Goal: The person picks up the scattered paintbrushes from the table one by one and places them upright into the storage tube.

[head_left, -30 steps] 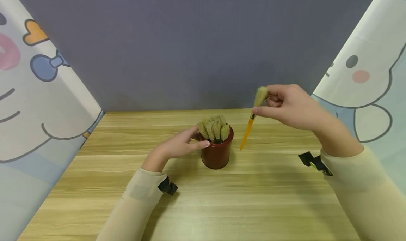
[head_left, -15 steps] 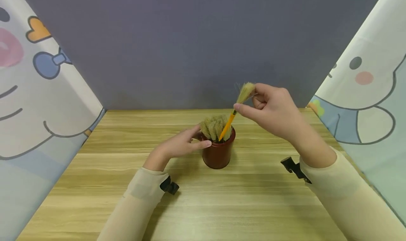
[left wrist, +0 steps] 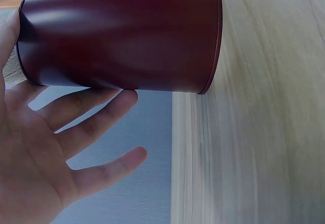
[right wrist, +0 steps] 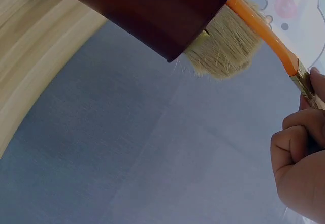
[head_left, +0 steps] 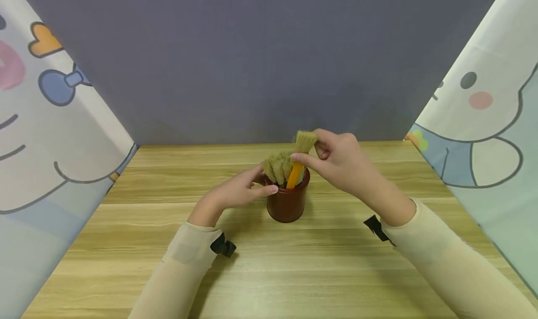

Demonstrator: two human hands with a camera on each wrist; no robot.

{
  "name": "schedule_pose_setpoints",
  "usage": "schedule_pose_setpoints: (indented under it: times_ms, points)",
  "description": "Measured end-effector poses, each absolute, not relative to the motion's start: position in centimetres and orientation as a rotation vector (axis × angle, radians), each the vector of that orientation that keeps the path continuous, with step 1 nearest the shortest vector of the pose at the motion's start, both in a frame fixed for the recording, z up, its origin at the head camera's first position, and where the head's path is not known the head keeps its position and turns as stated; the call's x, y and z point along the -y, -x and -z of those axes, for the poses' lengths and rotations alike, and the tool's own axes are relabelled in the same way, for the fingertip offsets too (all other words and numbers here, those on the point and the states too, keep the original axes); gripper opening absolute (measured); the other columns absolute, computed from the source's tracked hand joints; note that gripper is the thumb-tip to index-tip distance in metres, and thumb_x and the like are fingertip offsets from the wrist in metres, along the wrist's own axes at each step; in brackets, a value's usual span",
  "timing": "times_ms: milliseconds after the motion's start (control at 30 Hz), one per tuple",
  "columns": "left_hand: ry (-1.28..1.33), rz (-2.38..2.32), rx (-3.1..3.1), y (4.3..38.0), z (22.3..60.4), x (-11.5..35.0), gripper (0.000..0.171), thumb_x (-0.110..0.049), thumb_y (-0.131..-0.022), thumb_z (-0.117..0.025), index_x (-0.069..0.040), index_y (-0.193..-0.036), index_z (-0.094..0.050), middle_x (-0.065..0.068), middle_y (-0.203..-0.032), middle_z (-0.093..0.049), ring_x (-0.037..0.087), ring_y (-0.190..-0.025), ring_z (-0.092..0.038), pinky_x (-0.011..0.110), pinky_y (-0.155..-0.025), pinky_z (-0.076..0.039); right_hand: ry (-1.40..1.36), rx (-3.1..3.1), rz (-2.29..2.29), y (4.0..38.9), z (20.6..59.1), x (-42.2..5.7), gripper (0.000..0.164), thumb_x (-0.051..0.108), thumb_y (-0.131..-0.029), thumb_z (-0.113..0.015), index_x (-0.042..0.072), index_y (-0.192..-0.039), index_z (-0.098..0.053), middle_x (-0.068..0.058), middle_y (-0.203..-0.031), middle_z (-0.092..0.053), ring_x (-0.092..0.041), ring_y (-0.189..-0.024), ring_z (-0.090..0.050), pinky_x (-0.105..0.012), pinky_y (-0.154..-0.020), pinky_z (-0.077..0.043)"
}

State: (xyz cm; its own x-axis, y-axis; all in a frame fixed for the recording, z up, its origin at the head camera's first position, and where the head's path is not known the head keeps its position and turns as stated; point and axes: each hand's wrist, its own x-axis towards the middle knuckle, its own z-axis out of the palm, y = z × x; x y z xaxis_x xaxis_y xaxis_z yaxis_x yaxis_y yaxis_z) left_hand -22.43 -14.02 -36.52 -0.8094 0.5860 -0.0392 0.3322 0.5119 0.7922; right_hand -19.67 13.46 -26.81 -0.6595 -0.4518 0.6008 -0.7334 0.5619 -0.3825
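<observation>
A dark red cylindrical pot (head_left: 286, 208) stands upright on the table, filled with several bristle brushes (head_left: 277, 166), bristles up. My left hand (head_left: 240, 189) holds the pot from the left, thumb at the near rim. In the left wrist view, its fingertips touch the wall of the pot (left wrist: 127, 36) while the little finger stands off it. My right hand (head_left: 342, 162) pinches a paintbrush (head_left: 295, 173) between thumb and fingers near its metal band and bristles. Its orange handle (right wrist: 269, 35) points down into the pot's mouth, the lower end hidden behind the rim.
The wooden table (head_left: 252, 272) ends at a grey back panel (head_left: 269, 67). Cartoon-printed white panels (head_left: 63, 137) border the table on the left and right. Dark clip-like pieces (head_left: 222, 245) are attached to both sleeves.
My right hand has moved left and then down with the paintbrush, bringing its handle from beside the pot into the pot's mouth. The left hand and pot stay in place.
</observation>
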Motion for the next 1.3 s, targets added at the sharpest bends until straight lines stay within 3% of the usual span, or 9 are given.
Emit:
schedule_pose_setpoints:
  times_ms: [267, 567, 700, 833, 933, 1300]
  points:
    - [-0.776, -1.209, -2.456, 22.3, 36.5, 14.0, 0.056, -0.048, -0.106, -0.064, -0.027, -0.154, -0.045, 0.005, -0.140, -0.067, 0.026, -0.136, -0.062, 0.057, -0.117, -0.048, -1.049, 2.378, -0.879, 20.2, 28.3, -12.6, 0.052, 0.022, -0.089, -0.089, 0.013, -0.068, -0.042, 0.010, -0.061, -0.022, -0.001, -0.055, -0.017, -0.022, -0.052, -0.022]
    - [-0.736, -1.203, -2.458, 22.5, 36.7, 14.1, 0.064, -0.054, -0.105, -0.063, -0.022, -0.157, -0.043, 0.007, -0.138, -0.068, 0.027, -0.138, -0.061, 0.063, -0.119, -0.045, -1.014, 2.547, -0.951, 20.5, 29.6, -12.4, 0.055, 0.025, -0.089, -0.088, 0.016, -0.067, -0.039, 0.010, -0.060, -0.022, -0.004, -0.055, -0.018, -0.022, -0.053, -0.022]
    - [-0.756, -1.219, -2.449, 22.5, 36.8, 14.1, 0.059, -0.052, -0.106, -0.063, -0.027, -0.155, -0.045, 0.004, -0.137, -0.068, 0.025, -0.136, -0.062, 0.062, -0.119, -0.045, -0.945, 2.575, -1.119, 20.8, 29.7, -12.4, 0.042, 0.026, -0.092, -0.087, 0.014, -0.072, -0.052, 0.007, -0.062, -0.024, -0.006, -0.057, -0.021, -0.023, -0.056, -0.026]
    - [-0.769, -1.227, -2.435, 22.5, 36.8, 14.2, 0.062, -0.050, -0.106, -0.064, -0.031, -0.160, -0.040, 0.003, -0.139, -0.067, 0.024, -0.136, -0.062, 0.062, -0.119, -0.045, -0.841, 2.594, -1.319, 21.1, 29.7, -12.6, 0.017, 0.025, -0.094, -0.085, 0.011, -0.095, -0.075, 0.004, -0.062, -0.029, -0.008, -0.057, -0.025, -0.025, -0.060, -0.035]
    - [-0.760, -1.231, -2.426, 22.5, 36.7, 14.2, 0.064, -0.050, -0.105, -0.064, -0.033, -0.161, -0.038, 0.002, -0.141, -0.066, 0.024, -0.138, -0.061, 0.062, -0.120, -0.044, -0.779, 2.597, -1.435, 21.3, 29.6, -12.7, 0.022, 0.025, -0.095, -0.084, 0.010, -0.110, -0.079, 0.003, -0.062, -0.030, -0.009, -0.057, -0.026, -0.025, -0.062, -0.038]
    - [-0.764, -1.225, -2.430, 22.4, 36.5, 14.2, 0.063, -0.050, -0.106, -0.064, -0.033, -0.161, -0.038, 0.002, -0.145, -0.065, 0.025, -0.140, -0.060, 0.060, -0.120, -0.045, -0.817, 2.628, -1.494, 21.6, 29.9, -12.7, 0.013, 0.022, -0.093, -0.085, 0.014, -0.103, -0.082, 0.002, -0.061, -0.034, -0.008, -0.055, -0.027, -0.023, -0.054, -0.029]
